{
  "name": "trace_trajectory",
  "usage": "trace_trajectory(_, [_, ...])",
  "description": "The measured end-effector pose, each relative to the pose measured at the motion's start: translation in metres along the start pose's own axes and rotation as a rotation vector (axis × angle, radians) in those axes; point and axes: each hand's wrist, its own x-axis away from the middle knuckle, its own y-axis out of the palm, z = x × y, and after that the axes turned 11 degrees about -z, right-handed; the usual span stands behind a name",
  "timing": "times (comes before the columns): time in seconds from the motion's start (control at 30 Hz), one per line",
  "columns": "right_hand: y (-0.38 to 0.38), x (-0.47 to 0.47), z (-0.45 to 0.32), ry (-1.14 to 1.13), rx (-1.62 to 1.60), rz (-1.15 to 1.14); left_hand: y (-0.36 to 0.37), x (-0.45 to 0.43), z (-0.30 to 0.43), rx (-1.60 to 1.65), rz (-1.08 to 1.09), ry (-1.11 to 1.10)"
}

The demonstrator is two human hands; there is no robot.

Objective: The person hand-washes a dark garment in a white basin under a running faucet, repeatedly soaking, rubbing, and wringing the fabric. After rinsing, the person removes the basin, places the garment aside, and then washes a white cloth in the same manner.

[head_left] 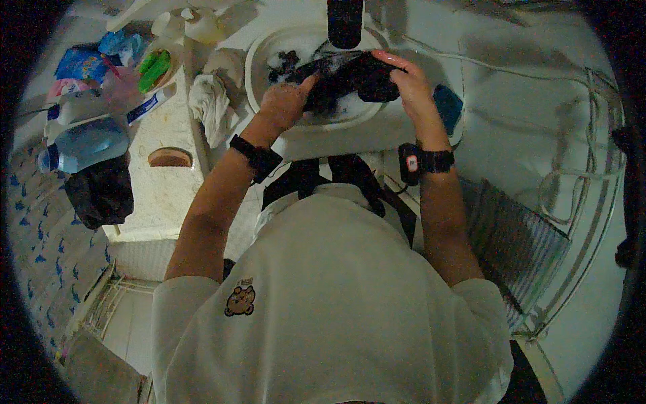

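Note:
Both hands hold a soaked black cloth [348, 76] stretched over a white washbasin [251, 76]. My left hand [285, 103] grips the cloth's left part, thumb on top. At its right end, my right hand [415, 87] has the fabric between thumb and fingers, and a bunched dark piece hangs under that hand. White suds [303, 54] lie in the basin, with another dark clump [283, 65] at the left that may be part of the same cloth. What lies beneath the cloth is hidden.
On the left, a white cabinet top [166, 121] carries a green brush [154, 69], a tube [151, 103], and plastic bottles [93, 144]. A white cloth [209, 106] hangs beside the basin. A dark blue item [447, 108] sits right of it. A black rounded object [345, 22] juts in above.

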Motion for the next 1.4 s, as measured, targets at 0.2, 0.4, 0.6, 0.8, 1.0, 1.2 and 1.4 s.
trace_trajectory(0.2, [-0.020,0.033,-0.074,-0.217,-0.037,0.095,-0.060,0.037,0.018,0.357,0.367,0.318])
trace_trajectory(0.4, [-0.072,0.083,-0.137,-0.488,-0.096,0.162,-0.165,0.100,0.052,0.500,0.623,0.713])
trace_trajectory(0.6, [-0.094,0.084,-0.151,-0.621,-0.306,0.047,-0.211,0.119,0.062,0.627,0.637,0.907])
trace_trajectory(0.8, [-0.064,0.032,-0.069,-0.363,-0.349,-0.159,-0.143,0.084,0.052,0.651,0.478,0.446])
trace_trajectory(1.0, [-0.027,-0.033,0.054,0.130,-0.100,0.300,-0.054,0.006,0.010,0.115,-0.018,-0.184])
trace_trajectory(1.2, [0.040,-0.060,0.138,-0.167,1.017,0.115,0.027,-0.060,0.002,-0.261,0.102,-0.251])
trace_trajectory(1.4, [0.054,-0.073,0.158,0.009,1.213,-0.154,0.094,-0.102,-0.020,-0.369,-0.006,-0.074])
